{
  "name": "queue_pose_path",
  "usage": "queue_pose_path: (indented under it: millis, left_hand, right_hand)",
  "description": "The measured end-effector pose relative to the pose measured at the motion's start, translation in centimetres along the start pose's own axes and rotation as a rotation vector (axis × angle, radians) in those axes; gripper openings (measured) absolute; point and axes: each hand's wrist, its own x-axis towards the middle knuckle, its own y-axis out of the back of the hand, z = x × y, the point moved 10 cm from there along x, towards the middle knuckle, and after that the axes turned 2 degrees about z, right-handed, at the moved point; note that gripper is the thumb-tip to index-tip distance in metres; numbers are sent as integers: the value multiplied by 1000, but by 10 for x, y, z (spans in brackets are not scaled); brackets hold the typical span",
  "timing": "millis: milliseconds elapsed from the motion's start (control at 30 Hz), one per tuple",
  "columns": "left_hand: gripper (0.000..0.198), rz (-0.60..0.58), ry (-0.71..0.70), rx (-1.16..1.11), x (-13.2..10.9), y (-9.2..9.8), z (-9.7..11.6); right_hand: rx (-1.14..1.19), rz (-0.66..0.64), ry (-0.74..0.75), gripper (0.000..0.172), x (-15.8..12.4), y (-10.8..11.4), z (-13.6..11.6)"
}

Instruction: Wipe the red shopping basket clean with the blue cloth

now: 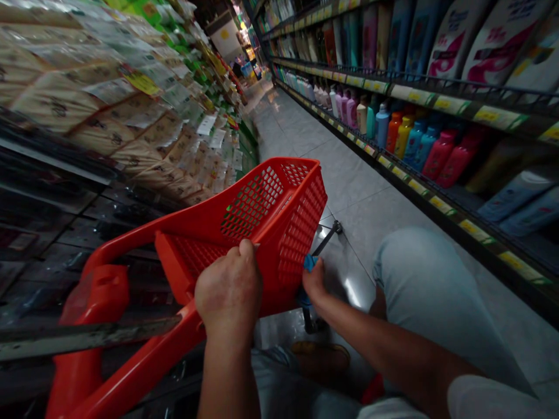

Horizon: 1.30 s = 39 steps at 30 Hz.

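Observation:
A red plastic shopping basket [279, 203] on a wheeled frame tilts in front of me. My left hand [229, 288] is closed over the basket's near rim. My right hand [313, 280] reaches under the basket's right side, fingers curled around a small blue item [310, 263] that I cannot identify. The basket's red handle [94, 302] runs down to the lower left. My knee in light jeans [419, 279] is raised on the right.
A shop aisle with a grey tiled floor [349, 174] runs ahead. Shelves of coloured bottles [406, 134] line the right side. Stacked paper packs [144, 116] fill the shelving on the left. A cart wheel [336, 227] rests on the floor.

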Motion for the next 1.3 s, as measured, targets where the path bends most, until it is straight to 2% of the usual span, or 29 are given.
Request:
queue_pose_path:
  millis: [67,167,233,267,367,433,533,600,700,767,867,933,967,1000,1067,1133,1167,1233,1300]
  left_hand:
    - [38,5,-9,-6,-1,-1,-1]
    - [41,-3,-23,-1,-1,-2,-2]
    - [41,-8,-23,13,-2,-3,-3]
    - [41,-8,-22,17,-2,-3,-3]
    - [39,-9,-18,16,-3,-4,-3]
    - [39,-10,-15,11,-3,-4,-3]
    - [40,1,-20,5,-4,-3,-2]
    - [40,20,-29,8,-6,-1,-2]
    - [38,47,-59,27,-9,1,0]
    - [37,54,-69,42,-12,1,0]
    - [36,55,-67,42,-15,4,-1]
    - [35,49,-66,29,-17,6,-2]
    - [35,43,-67,20,-18,6,-2]
    - [35,37,-67,10,-19,6,-2]
    - [37,32,-69,-9,-20,6,-2]
    - [38,39,-74,-16,-20,6,-2]
    - [38,43,-75,-13,-21,6,-2]
    - [37,45,-77,0,-21,5,-2]
    - [35,44,-73,9,-21,6,-3]
  right_hand:
    - [13,-17,100,38,3,-7,-35]
    - [8,-120,434,46,1,-15,-95]
    - [-25,-143,590,42,3,-14,-111]
    - [-42,-115,592,40,9,-10,-109]
    - [-68,17,479,42,32,3,-97]
    - [-66,59,460,46,38,5,-103]
    - [-55,-15,588,46,34,-3,-129]
    - [-55,-40,634,42,39,-2,-132]
    - [-64,70,534,40,77,15,-115]
    - [-66,141,480,41,108,26,-113]
    - [-51,161,544,43,137,31,-138]
    - [-34,133,659,44,134,31,-157]
    - [-27,126,685,44,130,32,-159]
    - [-25,135,671,43,126,35,-154]
    - [-28,196,541,38,125,45,-126]
    - [-34,257,404,34,131,56,-98]
    - [-36,272,372,33,137,59,-92]
    - [-40,281,361,32,149,63,-97]
    - [-38,281,397,33,152,64,-120]
